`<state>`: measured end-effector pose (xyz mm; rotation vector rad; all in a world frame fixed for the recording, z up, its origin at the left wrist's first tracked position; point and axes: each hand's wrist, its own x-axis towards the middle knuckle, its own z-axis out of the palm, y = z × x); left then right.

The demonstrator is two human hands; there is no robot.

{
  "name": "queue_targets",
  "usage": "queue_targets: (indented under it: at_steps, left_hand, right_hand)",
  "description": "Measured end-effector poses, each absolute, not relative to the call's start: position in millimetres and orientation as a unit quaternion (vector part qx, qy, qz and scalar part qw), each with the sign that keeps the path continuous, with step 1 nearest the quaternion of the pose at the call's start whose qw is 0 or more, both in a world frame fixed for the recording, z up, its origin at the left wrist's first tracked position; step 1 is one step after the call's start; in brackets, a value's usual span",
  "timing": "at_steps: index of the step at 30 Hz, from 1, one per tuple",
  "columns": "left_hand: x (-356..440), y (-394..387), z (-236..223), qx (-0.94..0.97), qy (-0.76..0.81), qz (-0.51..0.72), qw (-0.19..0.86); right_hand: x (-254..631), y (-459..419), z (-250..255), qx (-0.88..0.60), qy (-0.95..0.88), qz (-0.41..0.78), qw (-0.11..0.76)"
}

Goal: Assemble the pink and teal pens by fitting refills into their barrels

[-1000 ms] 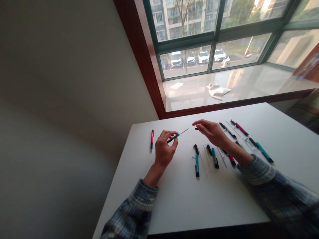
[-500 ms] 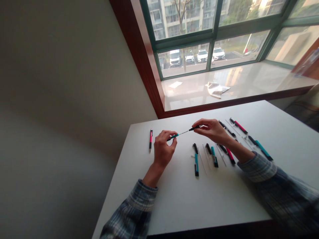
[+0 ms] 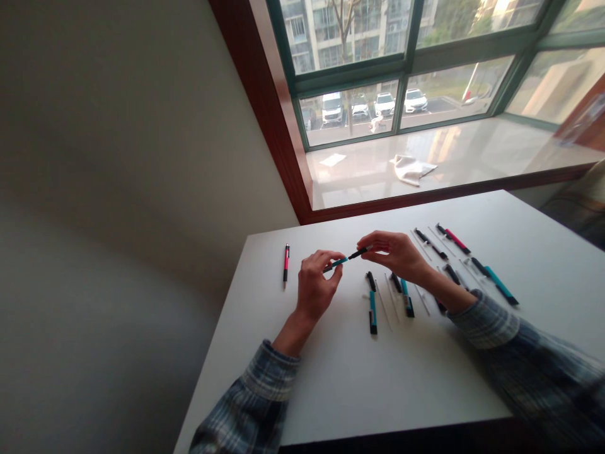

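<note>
Between thumb and fingers, my left hand (image 3: pixel 317 282) pinches a teal pen barrel (image 3: pixel 338 262) with a black end. My right hand (image 3: pixel 396 253) grips a black pen part (image 3: pixel 361 252) and points its narrow end at the barrel. The two parts meet or nearly meet end to end; I cannot tell whether they are joined. Below my right hand lie a disassembled teal pen (image 3: pixel 373 312) and a second teal barrel (image 3: pixel 406 297), with thin white refills (image 3: pixel 384 304) beside them. My right forearm partly covers some black pieces.
A red and black pen (image 3: pixel 286 267) lies whole at the left of the white table (image 3: pixel 331 384). Several more pen parts, including a red barrel (image 3: pixel 458 241) and a teal barrel (image 3: pixel 501 285), lie at the right. A crumpled white sheet (image 3: pixel 412 169) rests on the windowsill.
My hands have come closer together. The thin refill that showed between the teal barrel and the black part is now out of sight, and the gap there has closed up.
</note>
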<state>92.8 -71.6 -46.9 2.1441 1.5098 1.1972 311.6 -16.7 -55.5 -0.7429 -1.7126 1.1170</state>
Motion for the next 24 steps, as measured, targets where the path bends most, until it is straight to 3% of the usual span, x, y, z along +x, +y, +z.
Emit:
queue_targets:
  at_steps: [5,12,18,24]
  left_hand:
    - [93.8,-72.9,-47.8,0.743,0.512,0.409,0.136]
    - [93.1,-72.3,-47.0,0.748,0.517,0.398,0.126]
    - [92.4,-72.7,-47.9,0.747,0.517,0.397,0.125]
    - [92.9,-72.8,-46.2,0.749,0.517,0.398,0.116]
  right_hand:
    - [311.4,-17.9,-56.8,-0.302,-0.705,0.453,0.455]
    - [315.8,-18.3,-52.1,-0.388,-0.766,0.336,0.387]
    - [319.0,-17.7,-48.5,-0.351,-0.769,0.381,0.374]
    - [320.6,-15.3,-47.9,-0.362,-0.8,0.315,0.36]
